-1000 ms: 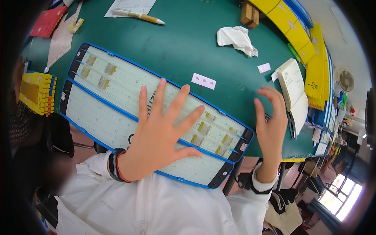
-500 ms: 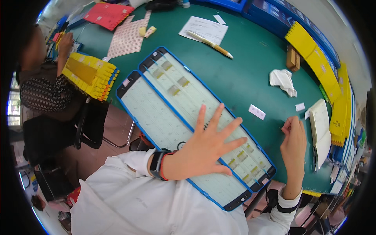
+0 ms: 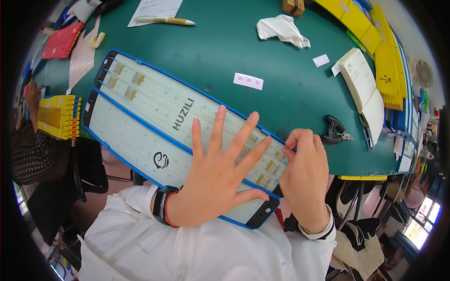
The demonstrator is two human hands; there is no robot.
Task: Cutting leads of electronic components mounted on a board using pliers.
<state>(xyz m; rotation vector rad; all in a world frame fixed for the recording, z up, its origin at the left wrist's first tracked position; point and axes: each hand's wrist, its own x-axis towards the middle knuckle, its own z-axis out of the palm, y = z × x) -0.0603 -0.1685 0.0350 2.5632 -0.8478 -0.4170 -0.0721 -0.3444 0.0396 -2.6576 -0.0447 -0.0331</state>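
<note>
A long, flat, blue-edged case (image 3: 133, 124) lies opened out at a slant, with two pale halves and black end pieces. Its far half holds small rows of fine yellow-and-dark pieces (image 3: 137, 78) at both ends, beside thin lines. Over the middle of the case, my left hand (image 3: 211, 173) is spread flat with its fingers apart. My right hand (image 3: 305, 171) is at the right end of the far half, thumb and fingertips pinched together. Whatever is between those fingertips is too small or hidden to make out.
Beyond the case lie a printed white label strip (image 3: 248, 81), a crumpled tissue (image 3: 282, 30), and a pen (image 3: 164, 21) on paper. To the right are an open notebook (image 3: 358, 79), a black hand tool (image 3: 335, 130) and yellow folders (image 3: 386, 61). A person (image 3: 35, 157) sits at left.
My right hand has moved from over the table to the right end of the case. My left hand stays spread on it. The view has swung right, bringing the black tool into sight.
</note>
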